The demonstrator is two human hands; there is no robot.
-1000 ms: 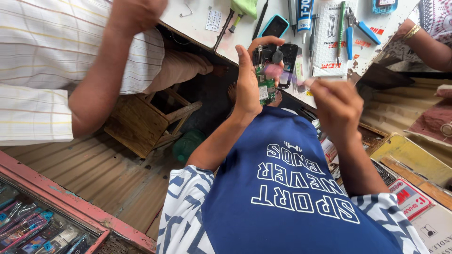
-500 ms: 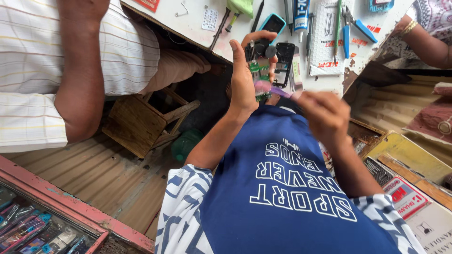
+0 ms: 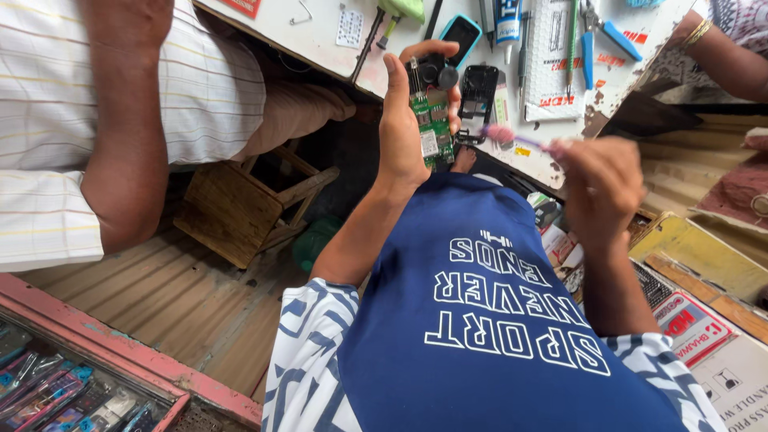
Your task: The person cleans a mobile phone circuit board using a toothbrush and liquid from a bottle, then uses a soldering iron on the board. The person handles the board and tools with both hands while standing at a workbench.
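The left hand point(image 3: 402, 132) gripped a green circuit board point(image 3: 433, 128) above the white table point(image 3: 320, 36); the right hand point(image 3: 604, 176) pinched a pink-bristled brush point(image 3: 512, 138) beside it.

White worktable point(image 3: 320, 32) top of frame: blue-handled pliers point(image 3: 600, 36), green-handled screwdriver point(image 3: 392, 20), glue tube point(image 3: 507, 20), phone in a cyan case point(image 3: 460, 34), black phone shell point(image 3: 478, 90). Wooden stool point(image 3: 240, 208) on the corrugated floor below it, next to a seated person in a striped shirt point(image 3: 72, 120). Glass case of phone covers point(image 3: 72, 392) bottom left, printed cartons point(image 3: 704, 320) right.
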